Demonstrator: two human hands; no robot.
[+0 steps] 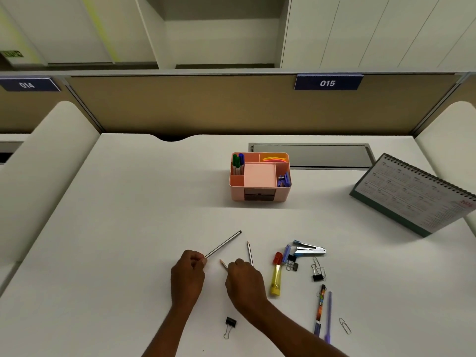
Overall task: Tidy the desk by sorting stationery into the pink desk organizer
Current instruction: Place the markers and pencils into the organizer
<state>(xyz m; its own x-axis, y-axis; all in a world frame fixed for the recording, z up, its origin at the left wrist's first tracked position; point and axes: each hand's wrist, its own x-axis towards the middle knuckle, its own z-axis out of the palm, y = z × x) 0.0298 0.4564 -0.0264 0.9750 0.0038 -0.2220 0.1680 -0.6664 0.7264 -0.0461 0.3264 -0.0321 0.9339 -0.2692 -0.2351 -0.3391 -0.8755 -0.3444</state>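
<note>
The pink desk organizer (259, 194) stands mid-desk with green and blue markers, yellow bands, purple clips and a pink note pad in its compartments. My left hand (187, 275) pinches the near end of a black-and-white striped pencil (224, 244) that points up and right. My right hand (244, 280) grips two pencils: one grey pencil (249, 252) pointing away and one short pencil tip (223, 264) sticking out to the left. Their lower parts are hidden under the hand.
To the right lie a yellow glue stick (276, 278), a blue stapler (309, 248), binder clips (318, 276), two pens (324, 309) and a paper clip (345, 325). Another binder clip (230, 324) lies near my wrists. A desk calendar (417, 194) stands at the right.
</note>
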